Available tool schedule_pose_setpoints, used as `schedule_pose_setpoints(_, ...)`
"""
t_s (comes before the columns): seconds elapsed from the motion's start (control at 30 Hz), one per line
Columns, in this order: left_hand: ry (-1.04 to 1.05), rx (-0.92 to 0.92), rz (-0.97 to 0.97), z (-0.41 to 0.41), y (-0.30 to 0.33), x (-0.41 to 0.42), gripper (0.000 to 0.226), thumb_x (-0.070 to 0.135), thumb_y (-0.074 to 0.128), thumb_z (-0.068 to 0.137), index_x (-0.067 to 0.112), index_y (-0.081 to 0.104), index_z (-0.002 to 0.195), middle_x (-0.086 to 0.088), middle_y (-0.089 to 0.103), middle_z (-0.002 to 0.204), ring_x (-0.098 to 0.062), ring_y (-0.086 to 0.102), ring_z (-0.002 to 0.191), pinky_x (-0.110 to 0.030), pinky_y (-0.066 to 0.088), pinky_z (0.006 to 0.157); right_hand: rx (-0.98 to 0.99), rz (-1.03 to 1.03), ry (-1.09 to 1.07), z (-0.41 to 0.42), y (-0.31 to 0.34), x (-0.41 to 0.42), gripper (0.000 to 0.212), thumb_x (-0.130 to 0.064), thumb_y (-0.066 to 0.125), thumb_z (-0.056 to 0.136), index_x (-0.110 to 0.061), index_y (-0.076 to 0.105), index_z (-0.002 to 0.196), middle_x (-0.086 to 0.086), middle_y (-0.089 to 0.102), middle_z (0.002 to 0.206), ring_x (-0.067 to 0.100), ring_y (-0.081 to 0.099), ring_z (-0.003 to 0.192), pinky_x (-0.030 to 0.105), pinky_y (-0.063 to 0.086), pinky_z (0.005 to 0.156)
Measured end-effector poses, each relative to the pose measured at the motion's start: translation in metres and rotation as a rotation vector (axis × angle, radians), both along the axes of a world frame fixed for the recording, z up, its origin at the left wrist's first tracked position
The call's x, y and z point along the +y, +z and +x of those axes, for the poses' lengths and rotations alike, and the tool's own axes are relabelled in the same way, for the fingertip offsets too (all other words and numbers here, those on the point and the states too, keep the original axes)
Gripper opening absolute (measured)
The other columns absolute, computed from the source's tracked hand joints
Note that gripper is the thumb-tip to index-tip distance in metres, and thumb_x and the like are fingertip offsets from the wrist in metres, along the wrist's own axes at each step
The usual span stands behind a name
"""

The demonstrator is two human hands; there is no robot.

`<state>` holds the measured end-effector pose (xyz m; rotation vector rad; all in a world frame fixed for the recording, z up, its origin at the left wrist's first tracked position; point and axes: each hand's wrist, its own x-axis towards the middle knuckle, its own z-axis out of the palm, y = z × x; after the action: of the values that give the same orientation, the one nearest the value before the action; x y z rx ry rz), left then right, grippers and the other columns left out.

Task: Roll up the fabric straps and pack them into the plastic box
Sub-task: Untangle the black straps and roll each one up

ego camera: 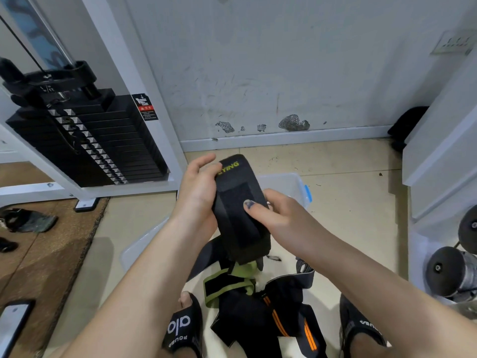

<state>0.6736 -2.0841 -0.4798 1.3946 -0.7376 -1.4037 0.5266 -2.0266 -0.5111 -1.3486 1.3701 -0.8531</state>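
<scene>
I hold a wide black fabric strap (240, 202) with yellow lettering upright in front of me, above the floor. My left hand (198, 189) grips its left edge near the top, fingers curled over it. My right hand (281, 215) holds its right side, thumb pressed on the front hook-and-loop patch. Behind the strap, a clear plastic box (289, 186) with a blue latch stands on the tiles, partly hidden. A heap of loose straps (258, 306), black with green and orange trim, lies on the floor between my feet.
The box's clear lid (140, 245) lies on the tiles at the left. A black weight stack (98, 140) in a white frame stands at the left, and dumbbells (454, 270) sit at the right by a white cabinet. A phone (13, 324) lies on the brown mat.
</scene>
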Motion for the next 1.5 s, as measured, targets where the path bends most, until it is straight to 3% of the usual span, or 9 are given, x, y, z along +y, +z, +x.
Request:
schedule_pose_setpoints(0.1,-0.083,0.029,0.066,0.001,0.0,0.002,0.04,0.043,0.059,0.097,0.022,0.062,0.131,-0.009,0.073,0.116,-0.022,0.074,0.099,-0.043,0.058,0.095,-0.028,-0.012,-0.035,-0.004,0.003,0.0,0.033,-0.036,0.056,0.104,-0.006,0.063,0.095,-0.003,0.056,0.065,0.005,0.054,0.063,0.018,0.038,0.06)
schedule_pose_setpoints(0.2,-0.288,-0.01,0.13,-0.011,-0.008,0.012,0.07,0.063,0.066,0.076,0.03,0.059,0.137,-0.006,0.07,0.129,-0.024,0.069,0.115,-0.047,0.052,0.105,-0.185,0.058,-0.182,-0.006,0.011,-0.006,0.024,-0.035,0.056,0.104,-0.017,0.068,0.094,-0.008,0.071,0.079,0.007,0.068,0.077,0.018,0.049,0.064)
schedule_pose_setpoints(0.37,-0.35,-0.073,0.013,-0.019,-0.017,0.02,0.033,0.019,0.059,0.101,0.036,0.062,0.128,-0.011,0.071,0.114,-0.018,0.073,0.09,-0.031,0.06,0.074,-0.349,0.173,-0.244,-0.01,0.01,-0.011,0.034,-0.039,0.059,0.101,-0.007,0.067,0.108,0.019,0.074,0.102,0.034,0.074,0.095,0.044,0.059,0.08)
schedule_pose_setpoints(0.47,-0.242,-0.053,-0.003,-0.02,-0.008,0.015,0.033,0.009,0.055,0.103,0.028,0.062,0.129,-0.011,0.069,0.1,-0.021,0.07,0.078,-0.041,0.061,0.076,-0.298,0.19,-0.186,-0.008,0.008,-0.004,0.027,-0.043,0.062,0.099,-0.016,0.066,0.1,0.002,0.077,0.097,0.017,0.075,0.095,0.045,0.059,0.093)
schedule_pose_setpoints(0.57,-0.127,-0.011,-0.006,-0.013,-0.004,0.005,0.03,0.01,0.052,0.105,0.024,0.062,0.129,-0.005,0.066,0.096,-0.018,0.068,0.078,-0.039,0.061,0.071,-0.052,0.143,-0.098,-0.007,0.007,0.002,0.031,-0.044,0.056,0.102,-0.016,0.053,0.088,-0.014,0.059,0.063,0.001,0.06,0.063,0.025,0.048,0.071)
schedule_pose_setpoints(0.73,-0.173,0.013,0.029,-0.015,-0.008,0.006,0.029,0.023,0.052,0.104,0.025,0.056,0.133,-0.005,0.062,0.111,-0.018,0.062,0.095,-0.033,0.053,0.078,-0.006,0.071,-0.156,-0.007,0.005,-0.001,0.027,-0.034,0.05,0.106,-0.02,0.052,0.083,-0.022,0.051,0.057,-0.004,0.049,0.056,0.016,0.035,0.055)
schedule_pose_setpoints(0.93,-0.2,0.049,0.076,-0.026,-0.011,0.014,0.043,0.004,0.05,0.099,0.027,0.054,0.136,-0.011,0.065,0.105,-0.023,0.065,0.082,-0.035,0.056,0.069,-0.18,0.188,-0.243,-0.001,0.007,-0.006,0.02,-0.04,0.051,0.105,-0.026,0.06,0.115,0.003,0.071,0.105,0.02,0.07,0.096,0.033,0.056,0.078)
schedule_pose_setpoints(1.37,-0.271,-0.027,0.103,-0.029,-0.014,0.023,0.039,0.015,0.053,0.098,0.032,0.052,0.134,-0.01,0.062,0.115,-0.024,0.062,0.093,-0.032,0.049,0.071,-0.247,0.194,-0.289,-0.005,0.005,-0.012,0.013,-0.029,0.064,0.098,-0.02,0.063,0.108,0.007,0.072,0.101,0.025,0.072,0.092,0.034,0.053,0.07)
schedule_pose_setpoints(1.5,-0.216,-0.066,0.076,-0.023,-0.011,0.019,0.048,0.003,0.048,0.096,0.031,0.053,0.135,-0.015,0.063,0.112,-0.028,0.063,0.088,-0.036,0.052,0.072,-0.257,0.246,-0.229,0.002,0.0,-0.01,0.021,-0.032,0.062,0.099,-0.024,0.06,0.119,0.007,0.072,0.112,0.026,0.072,0.101,0.043,0.059,0.09)
